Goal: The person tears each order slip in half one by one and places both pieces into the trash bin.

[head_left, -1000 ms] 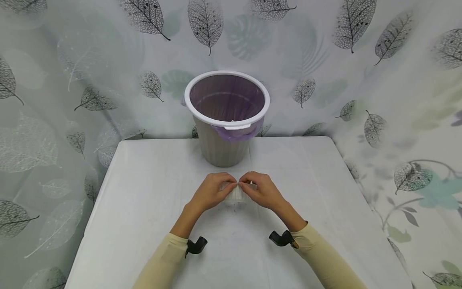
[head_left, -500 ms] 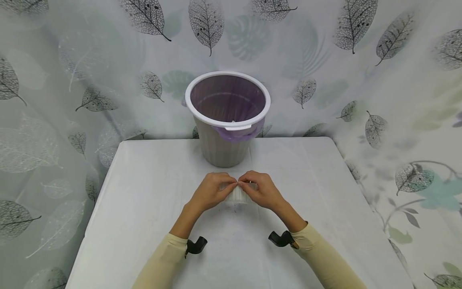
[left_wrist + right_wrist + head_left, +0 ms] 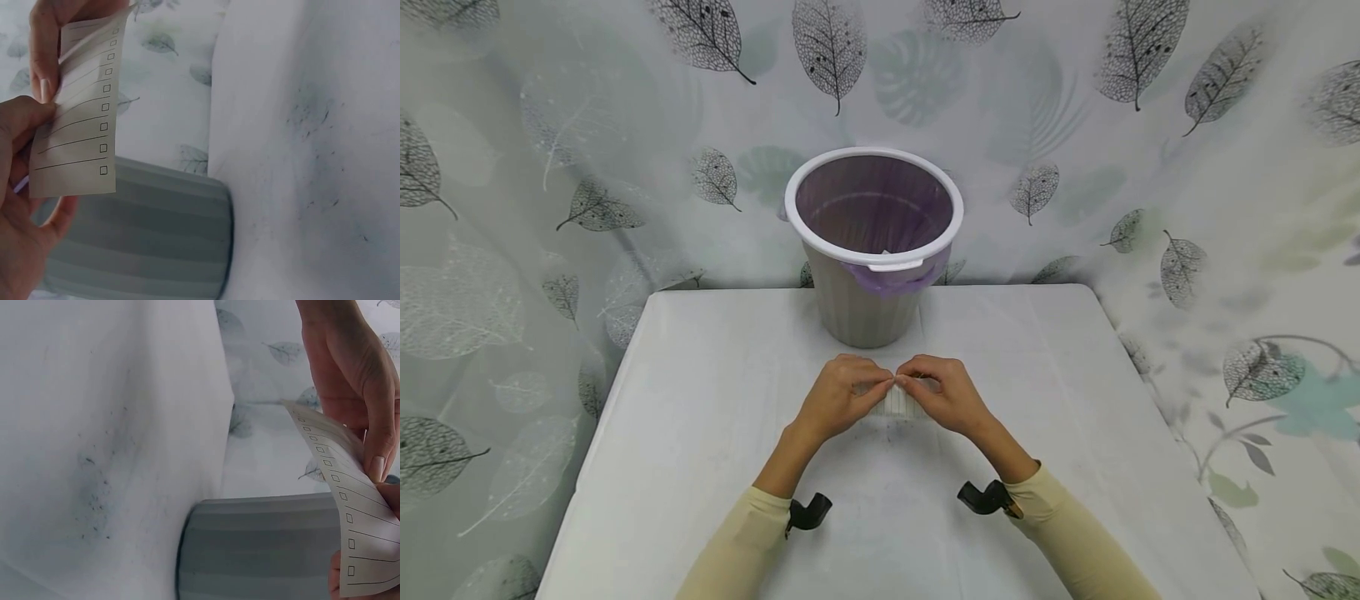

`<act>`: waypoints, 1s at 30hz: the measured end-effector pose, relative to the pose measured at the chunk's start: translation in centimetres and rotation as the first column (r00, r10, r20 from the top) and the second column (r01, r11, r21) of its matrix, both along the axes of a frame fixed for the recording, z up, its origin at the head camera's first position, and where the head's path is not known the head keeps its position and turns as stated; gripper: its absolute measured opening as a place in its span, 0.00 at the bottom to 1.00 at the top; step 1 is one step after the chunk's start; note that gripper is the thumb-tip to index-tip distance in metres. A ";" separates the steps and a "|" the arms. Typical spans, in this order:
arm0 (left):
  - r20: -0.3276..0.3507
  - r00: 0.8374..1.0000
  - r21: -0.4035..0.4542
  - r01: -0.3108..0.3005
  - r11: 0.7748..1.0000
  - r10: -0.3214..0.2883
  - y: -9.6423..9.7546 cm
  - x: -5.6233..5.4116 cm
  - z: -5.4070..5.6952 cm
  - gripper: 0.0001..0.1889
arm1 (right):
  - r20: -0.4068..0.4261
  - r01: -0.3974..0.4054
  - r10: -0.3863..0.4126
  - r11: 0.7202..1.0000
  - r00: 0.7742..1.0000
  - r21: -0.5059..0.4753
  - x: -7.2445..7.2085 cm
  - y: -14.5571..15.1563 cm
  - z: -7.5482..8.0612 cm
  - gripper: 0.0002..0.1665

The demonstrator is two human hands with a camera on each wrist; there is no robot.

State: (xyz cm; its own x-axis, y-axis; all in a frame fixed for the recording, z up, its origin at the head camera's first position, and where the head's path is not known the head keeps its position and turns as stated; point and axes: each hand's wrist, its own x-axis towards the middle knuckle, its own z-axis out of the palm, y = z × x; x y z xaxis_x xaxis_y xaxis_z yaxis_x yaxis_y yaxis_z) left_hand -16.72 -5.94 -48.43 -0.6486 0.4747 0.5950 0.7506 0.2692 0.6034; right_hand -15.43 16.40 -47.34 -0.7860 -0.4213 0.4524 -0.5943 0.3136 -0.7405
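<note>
A small white checklist sheet [image 3: 898, 403], printed with ruled lines and a column of little boxes, is held up over the table in front of the bin. My left hand [image 3: 842, 398] and right hand [image 3: 947, 395] pinch its upper edge between thumbs and fingers, with the fingertips of both hands almost meeting at the middle. In the left wrist view the sheet [image 3: 78, 147] looks bent, its box column facing the table. The right wrist view shows the same sheet [image 3: 347, 506] curving between both hands. Fingers cover part of its top edge.
A grey bin [image 3: 865, 300] with a white rim and a purple liner stands at the table's back edge, just beyond the hands. The white table [image 3: 700, 417] bears small dark marks near the middle. Leaf-patterned curtains [image 3: 625, 150] surround it.
Both hands stay almost in place at the sheet's top edge. The lower part of the sheet has shifted slightly to the right and a little upward.
</note>
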 end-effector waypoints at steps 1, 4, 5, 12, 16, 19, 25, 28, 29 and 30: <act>0.000 1.000 0.004 -0.002 1.000 0.002 0.0 0.0 0.0 0.04 | 0.008 0.001 -0.001 1.000 1.000 -0.008 0.0 0.0 0.0 0.07; -0.006 1.000 0.018 -0.002 1.000 0.002 0.0 0.1 0.0 0.04 | 0.046 0.006 -0.005 1.000 0.999 -0.024 0.2 0.0 0.3 0.07; -0.012 1.000 0.023 -0.001 1.000 0.001 0.0 0.1 0.1 0.05 | 0.061 0.010 -0.009 1.000 0.998 -0.027 0.2 0.0 0.3 0.07; -0.038 0.999 0.001 0.000 1.000 0.000 0.0 0.1 0.4 0.04 | 0.164 0.044 -0.043 0.999 0.986 -0.006 0.2 0.1 0.6 0.05; -0.001 1.000 -0.044 -0.003 0.999 0.003 -0.1 0.1 0.8 0.03 | 0.159 0.074 -0.077 0.997 0.984 0.025 0.1 0.2 0.6 0.04; 0.053 0.999 -0.053 0.011 0.999 -0.008 -0.4 0.0 1.0 0.03 | 0.119 0.091 -0.095 0.995 0.988 0.042 0.1 0.2 0.7 0.04; 0.163 0.986 -0.042 0.033 0.999 -0.026 -0.9 -0.1 1.1 0.04 | 0.046 0.072 -0.073 0.997 0.996 0.028 0.1 0.1 0.7 0.03; 0.206 0.978 -0.023 0.025 0.999 -0.019 -0.9 0.0 1.3 0.04 | 0.032 0.072 -0.073 0.997 0.997 0.018 0.1 0.0 0.8 0.02; 0.211 0.977 -0.016 0.021 1.000 -0.017 -0.9 0.0 1.3 0.04 | 0.029 0.077 -0.077 0.997 0.997 0.017 0.1 -0.1 0.8 0.02; 0.212 0.977 -0.010 0.019 1.000 -0.016 -0.9 0.0 1.3 0.04 | 0.029 0.084 -0.085 0.996 0.996 0.016 0.1 -0.2 0.9 0.03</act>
